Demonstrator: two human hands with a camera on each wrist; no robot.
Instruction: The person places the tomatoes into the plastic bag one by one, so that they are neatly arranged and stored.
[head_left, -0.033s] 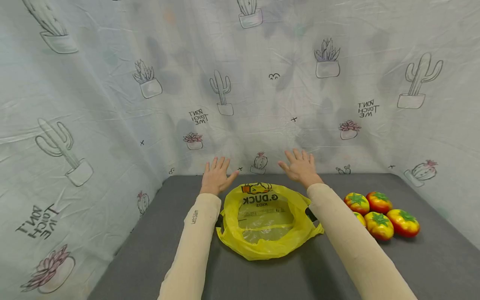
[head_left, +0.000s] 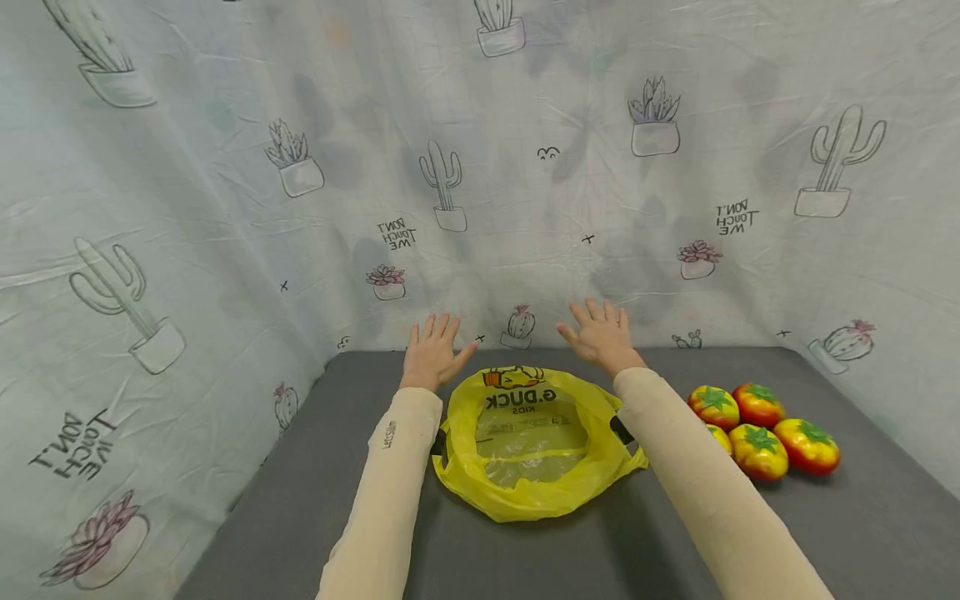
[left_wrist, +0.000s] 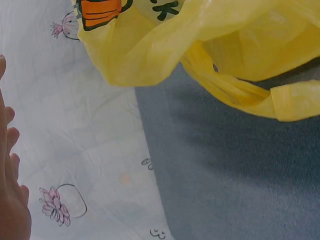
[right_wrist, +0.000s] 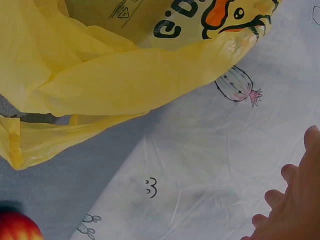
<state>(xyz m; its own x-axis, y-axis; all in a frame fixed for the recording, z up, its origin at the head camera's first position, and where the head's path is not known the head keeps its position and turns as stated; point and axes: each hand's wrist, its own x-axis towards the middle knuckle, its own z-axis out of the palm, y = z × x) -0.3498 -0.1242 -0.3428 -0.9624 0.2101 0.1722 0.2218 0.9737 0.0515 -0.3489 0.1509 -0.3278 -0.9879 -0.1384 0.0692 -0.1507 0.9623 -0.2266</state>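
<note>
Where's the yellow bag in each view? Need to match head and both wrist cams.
Head: yellow bag lies low centre on the grey table top, between the two forearms.
Left wrist: it fills the top right, one handle loop trailing right.
Right wrist: it fills the top left.
Shared landmark: the orange duck print on the bag's far rim, at top left in the left wrist view and top right in the right wrist view.

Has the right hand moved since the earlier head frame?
No. The right hand sits at the same spot against the cactus print behind the yellow bag.
</note>
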